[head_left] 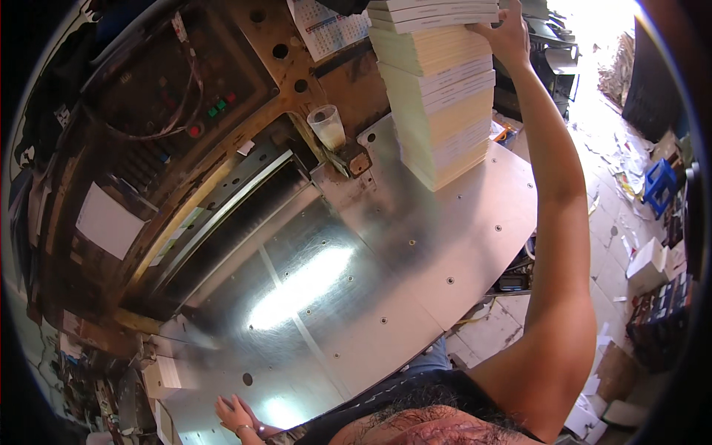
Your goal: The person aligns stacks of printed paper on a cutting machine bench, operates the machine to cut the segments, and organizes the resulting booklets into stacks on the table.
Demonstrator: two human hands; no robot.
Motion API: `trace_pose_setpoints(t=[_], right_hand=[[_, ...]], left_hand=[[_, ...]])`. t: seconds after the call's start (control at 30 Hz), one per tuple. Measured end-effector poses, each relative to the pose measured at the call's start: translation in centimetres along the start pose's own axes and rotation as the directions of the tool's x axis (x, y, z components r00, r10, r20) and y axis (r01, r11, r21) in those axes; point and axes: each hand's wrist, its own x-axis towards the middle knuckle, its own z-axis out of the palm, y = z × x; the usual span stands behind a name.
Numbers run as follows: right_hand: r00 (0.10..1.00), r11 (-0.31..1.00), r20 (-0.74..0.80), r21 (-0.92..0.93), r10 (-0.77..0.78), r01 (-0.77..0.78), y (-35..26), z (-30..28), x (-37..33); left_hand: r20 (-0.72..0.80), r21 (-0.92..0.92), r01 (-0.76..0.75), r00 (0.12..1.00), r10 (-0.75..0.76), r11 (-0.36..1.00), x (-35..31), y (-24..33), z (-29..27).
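A tall stack of paper books (452, 104), white and cream at the edges, stands on the far right of the metal work table (415, 271). Up at its top right corner, my right hand (508, 37) grips the upper books (434, 16), its thumb against their front edge and the other fingers round the side. My right arm is stretched far out. Low on the left, my left hand (236, 417) is open and holds nothing, fingers stretched over the table. A small white block of paper (163, 377) lies just beyond it at the table's left end.
A cutting machine's dark slot and metal bar (237, 215) run along the table's back. Near the stack stands a clear plastic cup (326, 126). A control panel with buttons (215, 110) is at upper left. Paper scraps and a blue stool (658, 185) are on the right-hand floor.
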Motion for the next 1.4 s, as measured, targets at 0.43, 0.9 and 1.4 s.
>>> trace_pose_setpoints(t=[0.43, 0.9, 1.4], right_hand=[[0.746, 0.505, 0.601, -0.566, -0.288, 0.652, -3.9, -0.4, 4.1], [0.706, 0.415, 0.243, -0.666, -0.665, 0.620, -9.5, -12.0, -2.2], [0.567, 0.196, 0.428, 0.650, 0.704, -0.734, -14.4, -16.7, -38.3]], left_hand=[[-0.045, 0.014, 0.054, 0.998, -0.053, 0.998, -1.1, 0.8, -0.8], [0.013, 0.033, 0.078, 0.997, -0.079, 0.996, -1.2, 0.8, -1.3], [0.112, -0.984, 0.162, 0.203, 0.973, 0.080, -18.8, 25.2, -0.3]])
